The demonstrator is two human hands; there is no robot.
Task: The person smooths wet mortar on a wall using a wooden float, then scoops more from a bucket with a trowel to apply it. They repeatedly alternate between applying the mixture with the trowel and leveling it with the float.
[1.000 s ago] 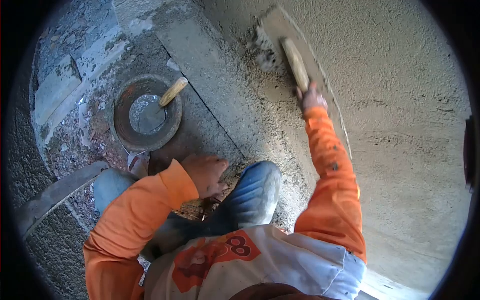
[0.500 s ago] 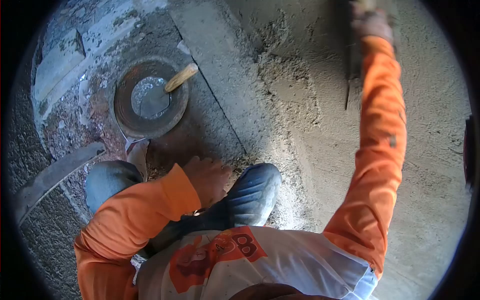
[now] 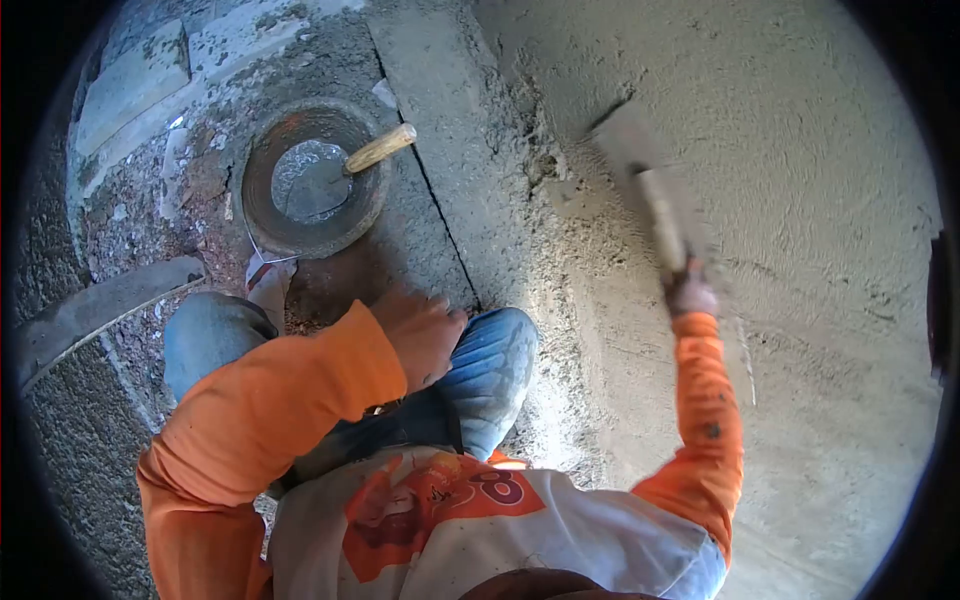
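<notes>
My right hand is wrapped around the pale handle of a long flat finishing trowel. Its blade lies against the grey mortar surface, slanting up and left towards a rough patch. Loosely curled, my left hand rests by my bent knee, with nothing visible in its fingers. Ahead of it stands a round bucket with wet grey material inside. A second trowel leans in the bucket, its wooden handle over the rim.
A long flat strip lies at the left. Broken slabs and rubble are at the upper left. A straight dark gap runs beside the bucket along a concrete strip. A dark object shows at the far right edge.
My right hand has come down and nearer with the finishing trowel, whose blade now slants to the upper left. The left hand stays by the knee. The view has shifted slightly.
</notes>
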